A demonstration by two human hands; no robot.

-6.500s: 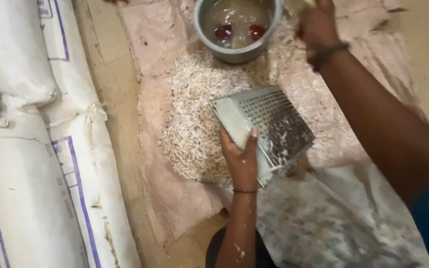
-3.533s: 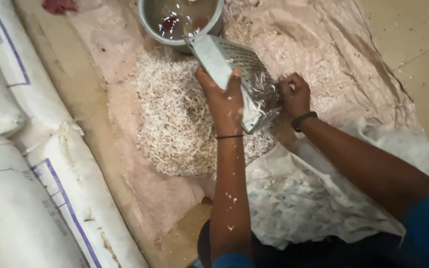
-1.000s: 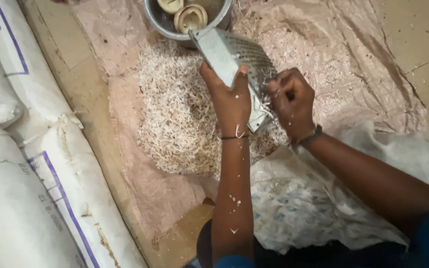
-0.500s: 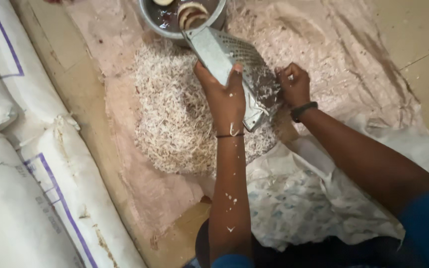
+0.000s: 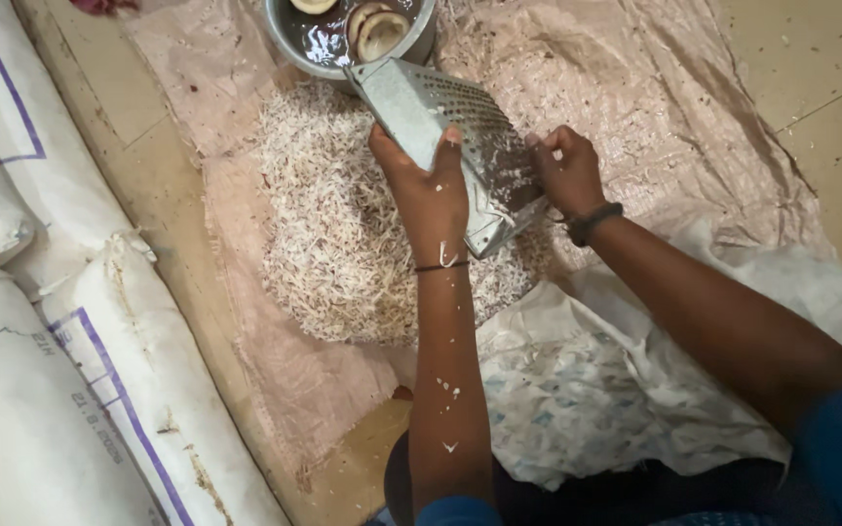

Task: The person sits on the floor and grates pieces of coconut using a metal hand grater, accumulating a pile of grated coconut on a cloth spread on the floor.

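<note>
the left hand [image 5: 426,190] is wrapped around the near side of a tilted metal grater [image 5: 450,136], thumb on its flat face, propping it over a heap of pale shreds [image 5: 338,234]. the right hand [image 5: 567,170] presses against the grater's holed face with its fingers curled in; whatever it pinches is hidden. the heap lies on a pinkish woven sheet [image 5: 635,88] on the floor. just beyond the grater's top stands a metal bowl [image 5: 289,34] of water holding coconut pieces [image 5: 377,29]. white sacks [image 5: 41,321] lie along the left.
</note>
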